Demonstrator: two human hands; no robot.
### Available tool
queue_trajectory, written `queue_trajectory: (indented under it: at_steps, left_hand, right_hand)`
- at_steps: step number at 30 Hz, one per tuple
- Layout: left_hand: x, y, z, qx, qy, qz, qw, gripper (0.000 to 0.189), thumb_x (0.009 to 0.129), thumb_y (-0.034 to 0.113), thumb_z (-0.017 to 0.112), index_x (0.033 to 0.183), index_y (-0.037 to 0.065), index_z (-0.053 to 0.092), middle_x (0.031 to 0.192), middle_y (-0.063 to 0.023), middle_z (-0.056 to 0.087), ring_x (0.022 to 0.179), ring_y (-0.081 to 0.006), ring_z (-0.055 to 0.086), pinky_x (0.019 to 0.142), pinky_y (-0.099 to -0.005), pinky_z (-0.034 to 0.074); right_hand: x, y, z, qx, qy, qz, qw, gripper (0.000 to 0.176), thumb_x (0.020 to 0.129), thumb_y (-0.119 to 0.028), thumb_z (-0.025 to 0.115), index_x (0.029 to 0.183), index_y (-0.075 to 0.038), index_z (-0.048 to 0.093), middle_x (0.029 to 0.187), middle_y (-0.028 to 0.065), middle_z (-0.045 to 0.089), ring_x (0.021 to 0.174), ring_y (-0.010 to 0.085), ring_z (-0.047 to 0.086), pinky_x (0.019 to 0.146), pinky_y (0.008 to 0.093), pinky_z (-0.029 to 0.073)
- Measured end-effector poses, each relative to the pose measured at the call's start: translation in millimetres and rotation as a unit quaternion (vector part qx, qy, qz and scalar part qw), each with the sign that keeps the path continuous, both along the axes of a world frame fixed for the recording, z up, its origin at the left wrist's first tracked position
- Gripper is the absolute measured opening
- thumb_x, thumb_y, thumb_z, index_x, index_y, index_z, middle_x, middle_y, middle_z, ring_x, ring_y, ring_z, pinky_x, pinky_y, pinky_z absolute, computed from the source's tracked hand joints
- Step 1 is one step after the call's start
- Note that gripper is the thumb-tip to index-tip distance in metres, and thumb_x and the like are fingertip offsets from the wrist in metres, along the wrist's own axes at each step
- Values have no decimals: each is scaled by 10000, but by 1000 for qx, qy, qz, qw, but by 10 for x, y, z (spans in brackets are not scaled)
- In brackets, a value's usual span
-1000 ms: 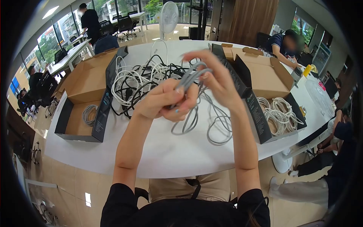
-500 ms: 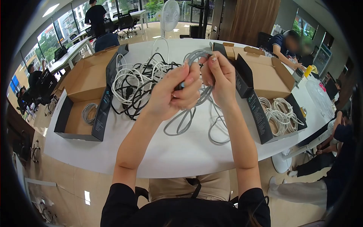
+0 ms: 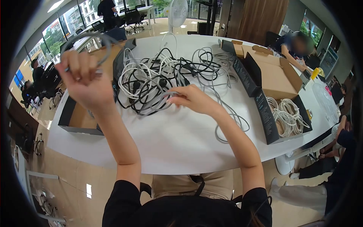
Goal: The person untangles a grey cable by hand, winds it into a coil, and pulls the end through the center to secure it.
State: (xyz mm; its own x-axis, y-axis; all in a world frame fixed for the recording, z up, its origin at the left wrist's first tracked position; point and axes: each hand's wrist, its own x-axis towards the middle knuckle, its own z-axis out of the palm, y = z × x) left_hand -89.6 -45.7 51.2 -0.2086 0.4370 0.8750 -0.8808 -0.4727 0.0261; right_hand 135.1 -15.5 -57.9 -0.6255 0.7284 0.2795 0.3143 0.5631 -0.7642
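My left hand (image 3: 85, 75) is raised over the left box (image 3: 81, 131), its fingers closed on a grey cable (image 3: 107, 47) that loops above the knuckles. At the front of a tangle of white and black cables (image 3: 138, 83), my right hand (image 3: 189, 99) pinches a grey cable (image 3: 160, 99) between thumb and fingers. More loose grey cable (image 3: 223, 104) lies on the white table (image 3: 170, 151), right of the tangle. My left forearm and hand hide part of the left box.
On the right stands an open box (image 3: 270, 126) holding coiled white cables (image 3: 289, 117). A co-worker (image 3: 291, 45) sits at the back right. A white fan (image 3: 177, 13) stands behind the table. Another person (image 3: 107, 11) is at the back left.
My hands were together over the middle of the table. My left hand has moved far left and up with grey cable; my right hand has come down and left to the tangle's front.
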Motion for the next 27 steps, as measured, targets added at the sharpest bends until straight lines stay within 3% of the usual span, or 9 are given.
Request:
queue_trajectory:
  at_steps: [3,6,9,12,15,18,20,24,27]
  left_hand:
    - [-376,44,-28,2,-61,237,970,287,936,240,345,686,99,342,552,35,253,441,-64,225,436,-206,205]
    - [-1220,133,-243,20,-115,214,970,302,927,221,333,649,103,326,558,30,251,451,-70,231,441,-211,230]
    - [-1200,64,-208,-64,-204,350,912,298,918,203,302,638,101,319,537,33,243,444,-83,236,435,-219,247]
    - [-1494,26,-336,-68,-241,276,928,282,902,198,297,634,111,318,527,33,255,433,-93,245,427,-226,249]
    - [-1730,-76,-348,-143,-382,447,796,284,896,204,302,625,122,321,523,31,269,446,-96,274,435,-224,261]
    - [-2386,-5,-678,-50,-283,357,889,280,885,204,320,616,131,314,529,28,283,459,-90,295,441,-229,271]
    - [-1775,-33,-398,-63,-225,349,907,286,879,196,366,607,128,309,539,27,275,448,-86,264,456,-204,249]
    - [-1272,-7,-111,10,-47,112,993,227,918,152,343,702,85,349,553,30,265,449,-48,238,456,-209,228]
    - [-966,16,-25,-9,82,-95,992,219,943,186,320,759,74,355,554,31,256,446,-45,237,441,-207,217]
  right_hand:
    - [196,56,96,-53,48,28,997,158,840,-135,514,836,-32,634,598,22,570,503,60,485,485,206,376]
    - [677,135,304,-22,159,-12,987,219,832,-149,478,814,-10,646,597,16,557,496,39,472,431,176,346]
    - [846,5,493,13,239,-113,964,248,896,-141,450,986,24,611,505,-33,455,447,14,398,430,160,315]
    - [1305,36,508,55,211,-185,958,291,905,-167,428,1064,35,564,537,-40,440,449,24,391,420,165,282]
    - [2005,164,314,90,315,-239,914,379,926,-231,405,1145,67,490,554,-42,396,483,20,352,445,149,251]
    - [2366,145,275,135,378,-335,852,414,926,-281,403,1147,58,492,559,-41,408,486,10,344,444,158,258]
    - [2341,62,424,170,349,-357,850,397,939,-268,375,1141,48,503,556,-38,425,475,6,338,435,170,256]
    - [2143,118,424,223,329,-411,820,397,937,-308,366,1075,16,551,557,-32,434,478,18,372,444,150,286]
    - [1921,365,223,191,178,-381,887,233,904,-161,445,1011,6,567,783,98,619,629,129,566,577,228,452]
